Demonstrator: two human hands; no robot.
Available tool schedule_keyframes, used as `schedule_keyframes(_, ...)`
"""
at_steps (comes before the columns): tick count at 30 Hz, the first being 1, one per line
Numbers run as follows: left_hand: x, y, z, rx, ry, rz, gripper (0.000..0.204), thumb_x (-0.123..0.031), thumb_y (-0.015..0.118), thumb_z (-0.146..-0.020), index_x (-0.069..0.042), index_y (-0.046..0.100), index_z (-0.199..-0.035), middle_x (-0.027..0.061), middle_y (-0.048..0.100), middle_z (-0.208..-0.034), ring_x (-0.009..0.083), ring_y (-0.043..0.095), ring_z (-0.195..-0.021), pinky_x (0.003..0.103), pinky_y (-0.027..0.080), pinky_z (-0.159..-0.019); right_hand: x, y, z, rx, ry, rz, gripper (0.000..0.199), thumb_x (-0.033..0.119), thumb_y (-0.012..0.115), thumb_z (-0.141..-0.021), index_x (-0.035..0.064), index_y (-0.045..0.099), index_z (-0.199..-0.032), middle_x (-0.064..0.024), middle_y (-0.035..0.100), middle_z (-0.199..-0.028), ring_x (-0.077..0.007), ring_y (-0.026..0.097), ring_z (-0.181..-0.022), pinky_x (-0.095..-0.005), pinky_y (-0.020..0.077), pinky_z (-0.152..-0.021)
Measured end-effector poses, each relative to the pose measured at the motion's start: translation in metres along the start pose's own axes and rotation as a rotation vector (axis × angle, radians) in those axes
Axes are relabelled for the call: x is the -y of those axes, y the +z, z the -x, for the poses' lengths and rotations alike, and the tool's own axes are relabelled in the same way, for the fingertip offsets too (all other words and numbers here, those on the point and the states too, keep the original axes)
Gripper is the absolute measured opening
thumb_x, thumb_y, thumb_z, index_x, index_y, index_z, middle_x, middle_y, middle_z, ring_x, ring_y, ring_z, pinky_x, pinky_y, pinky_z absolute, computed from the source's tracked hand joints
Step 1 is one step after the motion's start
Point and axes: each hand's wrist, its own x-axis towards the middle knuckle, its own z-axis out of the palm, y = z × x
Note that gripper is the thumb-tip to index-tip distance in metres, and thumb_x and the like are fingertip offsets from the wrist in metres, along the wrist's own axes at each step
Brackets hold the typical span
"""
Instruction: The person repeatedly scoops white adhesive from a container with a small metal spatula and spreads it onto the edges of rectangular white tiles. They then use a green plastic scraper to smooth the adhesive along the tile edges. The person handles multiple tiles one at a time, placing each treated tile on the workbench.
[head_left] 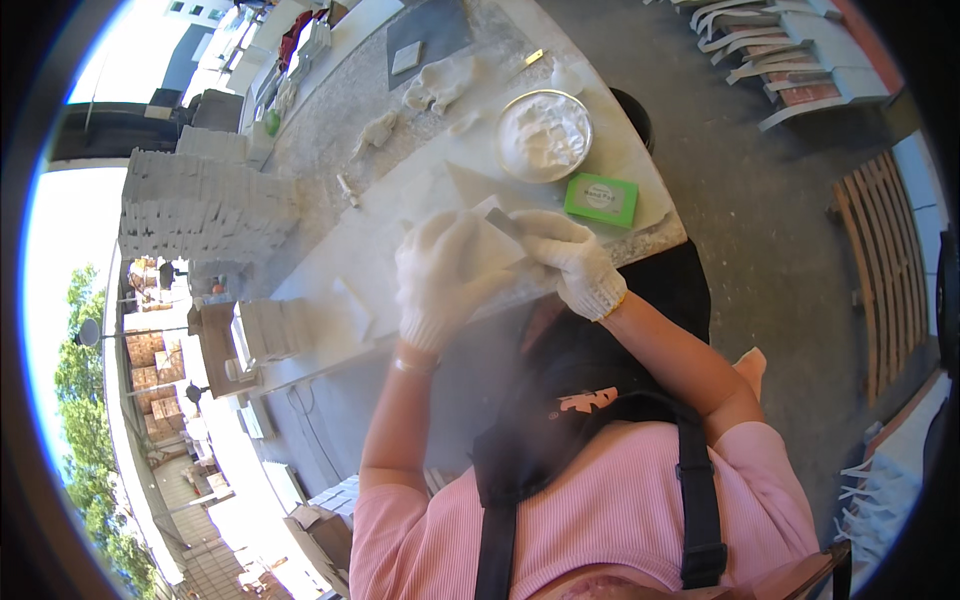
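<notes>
My left hand (440, 275), in a white knit glove, is closed around a pale flat piece (488, 250) above the table's near edge. A hazy blur over this hand hides the piece's full shape. From the right, my right hand (575, 262), gloved alike, pinches a small grey flat block (504, 222) against or just over that piece. Beyond the hands lies a thin, pointed pale sheet (468, 186) on the tabletop. To the right of it sit a green box (602, 200) and a round bowl of white paste or powder (544, 137).
The dusty white table (390, 190) bears crumpled white cloths (440, 86), a scraper with a yellow handle (531, 60) and a dark sheet (425, 40). Tall stacks of white slabs (200, 205) stand at the left. A wooden pallet (875, 270) leans at the right.
</notes>
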Motion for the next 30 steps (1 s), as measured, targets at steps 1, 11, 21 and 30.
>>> schedule_keyframes(1, 0.0, 0.0, 0.0, 0.0, 0.004, 0.013, 0.082, -0.034, 0.099, -0.06, -0.009, 0.071, -0.134, 0.015, 0.067, -0.136, 0.0393, 0.062, -0.125, 0.052, 0.049, -0.107, 0.001, 0.0, 0.006, -0.076, 0.015, 0.05, 0.037, 0.004, 0.066, -0.101, -0.0006, 0.066, -0.138, -0.0102, 0.073, -0.124, -0.0175, 0.071, -0.102, -0.0284, 0.057, -0.083)
schedule_keyframes(11, 0.003, -0.004, 0.0, 0.02, 0.018, 0.051, 0.076, -0.036, 0.097, -0.067, -0.009, 0.072, -0.133, 0.0139, 0.065, -0.138, 0.04, 0.059, -0.126, 0.052, 0.048, -0.107, 0.014, 0.013, -0.021, -0.045, -0.081, 0.095, 0.035, 0.006, 0.066, -0.102, -0.0001, 0.07, -0.135, -0.0026, 0.073, -0.101, -0.0073, 0.062, -0.08, -0.0217, 0.0508, -0.073)
schedule_keyframes(21, 0.005, -0.003, 0.0, 0.024, 0.019, 0.04, 0.082, -0.031, 0.097, -0.06, -0.01, 0.071, -0.135, 0.0148, 0.067, -0.138, 0.04, 0.061, -0.126, 0.05, 0.05, -0.107, 0.008, 0.003, 0.007, -0.057, 0.03, 0.106, 0.033, 0.004, 0.065, -0.102, -0.0003, 0.07, -0.134, -0.0026, 0.069, -0.093, -0.0089, 0.057, -0.069, -0.0239, 0.0434, -0.061)
schedule_keyframes(30, 0.007, 0.0, 0.001, -0.011, 0.041, 0.044, 0.083, -0.032, 0.098, -0.061, -0.01, 0.07, -0.136, 0.0156, 0.067, -0.139, 0.0401, 0.062, -0.125, 0.05, 0.05, -0.107, 0.004, -0.004, 0.021, -0.009, 0.047, 0.052, 0.034, 0.003, 0.063, -0.103, 0.0007, 0.069, -0.136, -0.0052, 0.072, -0.103, -0.0095, 0.057, -0.073, -0.0258, 0.0475, -0.066)
